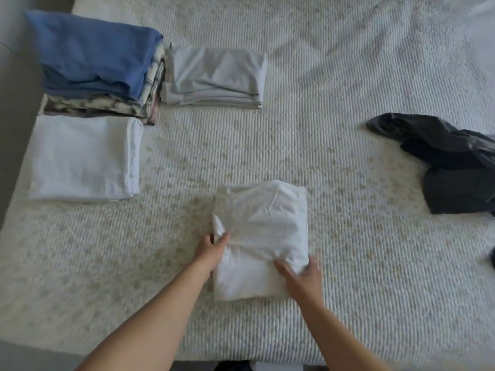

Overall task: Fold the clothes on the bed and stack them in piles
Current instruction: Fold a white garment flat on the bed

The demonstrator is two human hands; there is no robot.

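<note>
Bed (321, 76) under cream ribbed cover

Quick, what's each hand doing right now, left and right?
Left hand: grips the left edge of the folded white garment.
Right hand: grips the garment's lower right edge.

Ribbed cream coverlet (321, 76), flecked with beige, spread across nearly the whole view and rumpled into soft folds toward the far right. Plain grey surface (13, 89) down the left edge, just beside the coverlet; blurred, floor or wall not clear. Small dark shape (233, 366) at the bottom edge, below the coverlet's near border, cut off by the frame and too little showing to name. Smooth pale patch (482, 20) in the top right corner, indistinct.
</note>
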